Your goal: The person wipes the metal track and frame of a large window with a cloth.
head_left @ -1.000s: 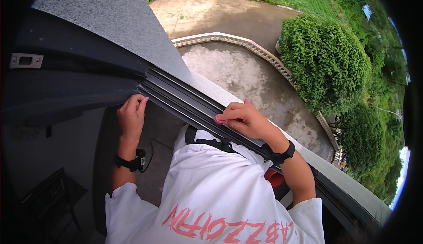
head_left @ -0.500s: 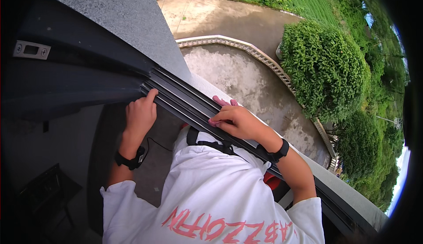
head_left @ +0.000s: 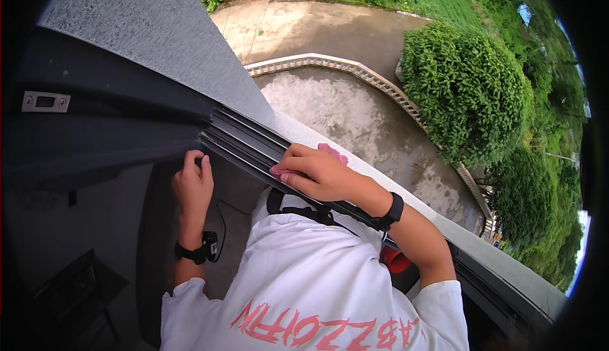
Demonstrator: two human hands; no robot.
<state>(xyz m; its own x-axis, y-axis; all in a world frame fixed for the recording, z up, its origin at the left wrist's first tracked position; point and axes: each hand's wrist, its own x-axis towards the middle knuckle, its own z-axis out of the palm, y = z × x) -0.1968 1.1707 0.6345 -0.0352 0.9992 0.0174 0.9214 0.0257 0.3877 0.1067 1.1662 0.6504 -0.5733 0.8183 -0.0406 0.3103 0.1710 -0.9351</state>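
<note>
A dark metal window track with several parallel grooves runs diagonally across the view. My right hand is closed on a pink cloth, pressing part of it into the grooves. One end of the cloth sticks out past the hand onto the pale outer ledge, and the rest is hidden under my fingers. Just inside the track's left end, my left hand hangs with its fingers curled in. It is apart from the track, and nothing shows in it.
A dark window frame with a metal strike plate stands at the left, below a grey stone wall. Beyond the pale ledge is a drop to a concrete yard with a balustrade and bushes. A red object sits by my right elbow.
My right hand has slid the pink cloth leftward along the track. My left hand has come off the track's inner edge, down and to the left, and its fingers have curled.
</note>
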